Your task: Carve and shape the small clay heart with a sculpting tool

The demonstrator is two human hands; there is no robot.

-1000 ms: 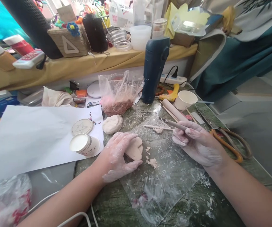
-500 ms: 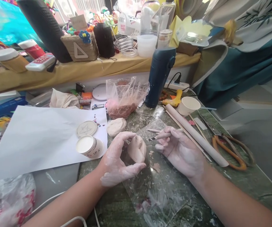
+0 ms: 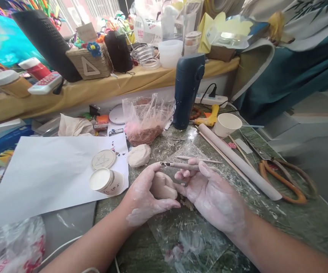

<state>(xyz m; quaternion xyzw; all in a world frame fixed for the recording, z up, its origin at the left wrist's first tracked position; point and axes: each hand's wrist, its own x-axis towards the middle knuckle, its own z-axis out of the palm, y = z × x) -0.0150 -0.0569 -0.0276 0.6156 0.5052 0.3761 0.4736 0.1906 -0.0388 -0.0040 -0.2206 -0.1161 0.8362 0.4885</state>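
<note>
My left hand (image 3: 144,193) is curled around a pale lump of clay (image 3: 164,185) that has a groove across its face. Both hands are coated in white powder. My right hand (image 3: 215,189) pinches a slim modelling tool (image 3: 181,165) with a dark tip, which points left above the clay. A finger of that hand touches or nearly touches the lump's right side. Behind the hands, a second clay lump (image 3: 139,156) rests on the table beside a thin pointed stick (image 3: 199,159). Under my hands lies a clear plastic sheet (image 3: 192,235) smeared with white.
At left, white paper (image 3: 52,167) bears a paper cup (image 3: 104,181) and a round disc with a star (image 3: 104,159). Behind are a bag of reddish clay (image 3: 144,129) and a dark blue bottle (image 3: 187,91). A roller (image 3: 238,159), scissors (image 3: 283,178) and an empty cup (image 3: 227,125) stand right.
My right hand has moved left with the modelling tool, up against the clay lump. The lump has turned and tilted slightly in my left hand. The whole view has shifted a little.
</note>
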